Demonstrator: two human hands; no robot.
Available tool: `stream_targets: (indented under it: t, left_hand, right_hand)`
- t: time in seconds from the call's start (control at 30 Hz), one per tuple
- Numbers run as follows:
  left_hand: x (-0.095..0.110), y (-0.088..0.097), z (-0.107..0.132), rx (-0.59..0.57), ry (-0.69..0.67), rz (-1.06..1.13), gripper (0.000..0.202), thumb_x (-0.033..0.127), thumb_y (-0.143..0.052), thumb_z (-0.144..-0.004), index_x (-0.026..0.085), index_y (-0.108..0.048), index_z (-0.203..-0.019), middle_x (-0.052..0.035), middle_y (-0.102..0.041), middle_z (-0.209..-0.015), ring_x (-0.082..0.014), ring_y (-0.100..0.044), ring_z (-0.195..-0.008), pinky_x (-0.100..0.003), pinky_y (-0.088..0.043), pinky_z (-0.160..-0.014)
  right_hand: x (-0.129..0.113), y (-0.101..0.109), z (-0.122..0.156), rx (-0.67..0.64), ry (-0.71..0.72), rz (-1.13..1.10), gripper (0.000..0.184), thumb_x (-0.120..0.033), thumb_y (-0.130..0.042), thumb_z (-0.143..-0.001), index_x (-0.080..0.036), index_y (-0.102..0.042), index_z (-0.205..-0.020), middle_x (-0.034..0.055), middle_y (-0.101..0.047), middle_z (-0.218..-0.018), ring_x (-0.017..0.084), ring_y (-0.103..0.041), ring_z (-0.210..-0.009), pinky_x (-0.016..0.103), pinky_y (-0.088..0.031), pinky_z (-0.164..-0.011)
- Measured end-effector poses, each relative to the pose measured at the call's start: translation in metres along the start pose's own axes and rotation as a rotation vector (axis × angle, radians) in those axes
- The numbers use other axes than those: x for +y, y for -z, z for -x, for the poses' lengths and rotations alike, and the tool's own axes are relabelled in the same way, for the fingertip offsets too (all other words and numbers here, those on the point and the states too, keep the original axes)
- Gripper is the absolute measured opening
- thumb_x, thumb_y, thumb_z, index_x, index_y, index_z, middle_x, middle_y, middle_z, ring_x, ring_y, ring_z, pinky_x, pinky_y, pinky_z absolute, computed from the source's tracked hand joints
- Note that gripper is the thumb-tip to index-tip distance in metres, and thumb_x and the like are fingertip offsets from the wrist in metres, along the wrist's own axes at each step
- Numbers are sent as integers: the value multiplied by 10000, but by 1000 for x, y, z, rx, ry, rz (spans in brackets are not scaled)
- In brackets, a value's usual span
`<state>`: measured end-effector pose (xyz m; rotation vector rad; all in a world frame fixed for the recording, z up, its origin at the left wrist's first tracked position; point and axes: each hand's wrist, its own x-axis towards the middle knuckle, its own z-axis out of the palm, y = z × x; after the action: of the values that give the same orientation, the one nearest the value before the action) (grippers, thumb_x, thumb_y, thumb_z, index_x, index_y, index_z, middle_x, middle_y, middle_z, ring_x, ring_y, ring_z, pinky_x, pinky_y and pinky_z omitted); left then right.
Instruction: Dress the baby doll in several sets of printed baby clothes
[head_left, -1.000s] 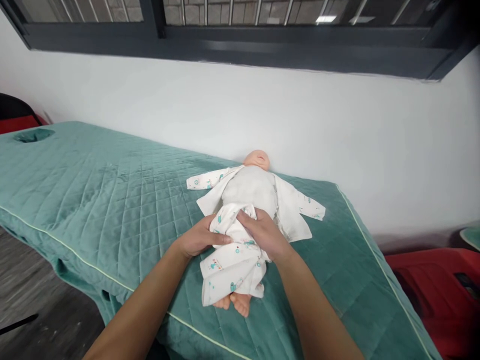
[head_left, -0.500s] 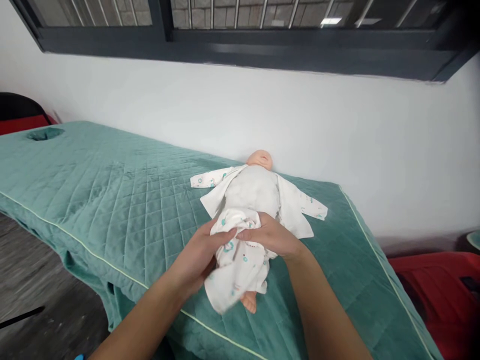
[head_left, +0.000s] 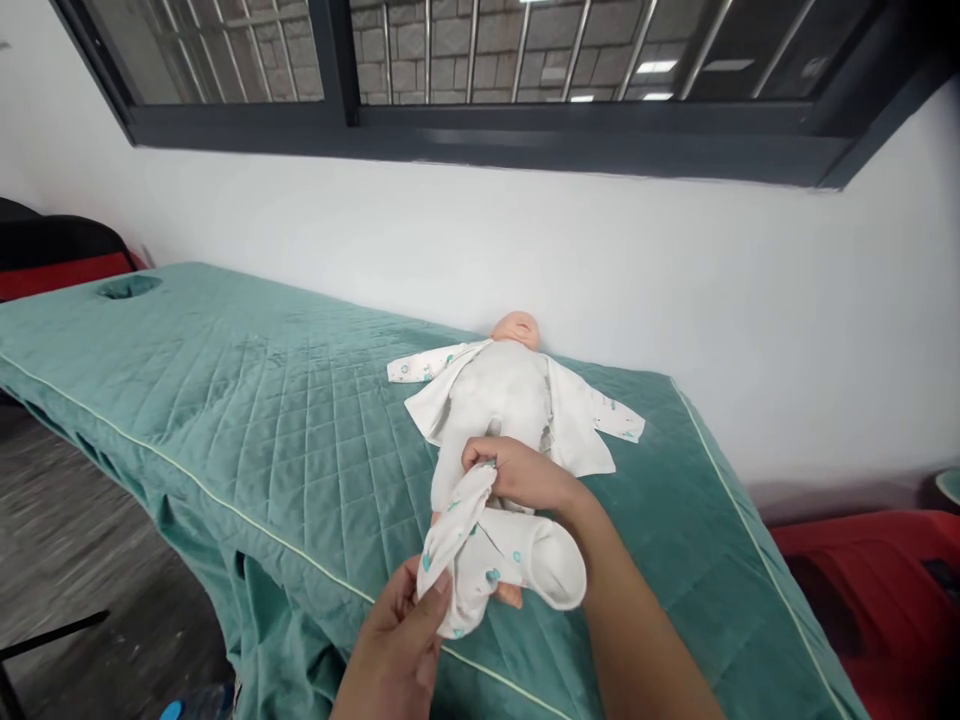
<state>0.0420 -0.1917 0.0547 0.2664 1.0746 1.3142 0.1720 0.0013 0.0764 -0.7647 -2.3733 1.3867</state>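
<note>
A baby doll point(head_left: 499, 390) with a soft white body lies on its back on the green quilted bed cover, its head by the wall. Its white printed jacket point(head_left: 577, 415) is spread open, both sleeves stretched out sideways. Over its lower legs I hold a pair of white printed baby pants point(head_left: 480, 550), bunched, with one cuffed opening facing right. My left hand point(head_left: 405, 625) pinches the near lower end of the cloth. My right hand point(head_left: 525, 475), closed, grips the upper end above the doll's legs. One bare doll foot point(head_left: 510, 596) shows below the cloth.
The bed point(head_left: 247, 400) runs along a white wall under a barred window point(head_left: 480, 130). A face hole point(head_left: 129, 287) is at its far left end. Red items point(head_left: 877, 590) stand beyond the right edge, and a black-and-red chair point(head_left: 64, 250) at the far left.
My left hand has moved down toward me, stretching the bunched pants out. A cuffed opening now shows at the right, and more of the doll's upper legs is uncovered. The view has tilted up slightly.
</note>
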Motion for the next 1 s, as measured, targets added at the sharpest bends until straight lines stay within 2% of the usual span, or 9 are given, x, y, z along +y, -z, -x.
stream_targets:
  t: [0.1,0.17,0.3,0.37,0.47,0.63,0.8,1.0]
  left_hand:
    - [-8,19,-5,59,-29,6,446,423,-827,-664,184,-704,-1020,-99,-733,-962,-258,-677,-914,-345,-532,-790]
    - [-8,33,-10,103,-42,-37,455,427,-838,-638,177,-689,-988,-81,-725,-888,-233,-674,-819,-327,-540,-707]
    - [1,51,-22,156,-76,-305,456,507,-773,-684,152,-641,-937,-33,-656,-732,-149,-568,-558,-254,-464,-453]
    - [6,52,-29,126,-97,-426,459,512,-741,-705,148,-622,-957,-8,-620,-686,-125,-512,-490,-245,-438,-410]
    - [16,44,-34,72,-108,-518,412,460,-719,-725,146,-613,-970,15,-581,-654,-122,-506,-495,-240,-442,-429]
    - [31,31,-35,-26,-62,-501,390,426,-721,-746,145,-641,-1004,-16,-627,-740,-146,-554,-638,-234,-468,-526]
    - [36,35,-38,-138,-25,-402,431,432,-729,-758,167,-658,-1089,-52,-689,-881,-166,-593,-739,-262,-490,-650]
    - [45,31,-54,-163,-87,-461,345,314,-718,-729,169,-659,-1036,-30,-690,-830,-160,-598,-708,-248,-457,-624]
  right_hand:
    - [0,-1,-2,-21,-17,44,133,-135,-639,-663,-185,-623,-785,-23,-647,-771,141,-569,-718,227,-423,-656]
    - [-1,-2,-2,-50,-34,72,150,-136,-672,-633,-188,-646,-771,-27,-661,-777,148,-578,-727,224,-417,-647]
    - [-3,-3,-2,-107,-25,84,171,-176,-730,-633,-198,-687,-798,-28,-681,-814,160,-597,-769,227,-421,-668]
    - [-3,-2,-1,-79,19,82,182,-183,-743,-630,-194,-686,-802,-20,-675,-843,164,-597,-799,236,-430,-705]
    - [-1,0,0,-15,60,49,179,-157,-714,-642,-187,-680,-815,0,-671,-916,178,-600,-871,251,-444,-771]
    - [1,0,2,7,-17,1,189,-139,-641,-692,-191,-661,-872,1,-675,-905,183,-605,-860,254,-451,-748]
    - [1,0,4,25,8,-21,158,-165,-678,-697,-192,-631,-845,-16,-659,-874,166,-593,-823,240,-439,-734]
    - [-2,-1,4,7,43,-7,128,-231,-698,-737,-181,-632,-835,-16,-650,-850,155,-580,-790,232,-431,-716]
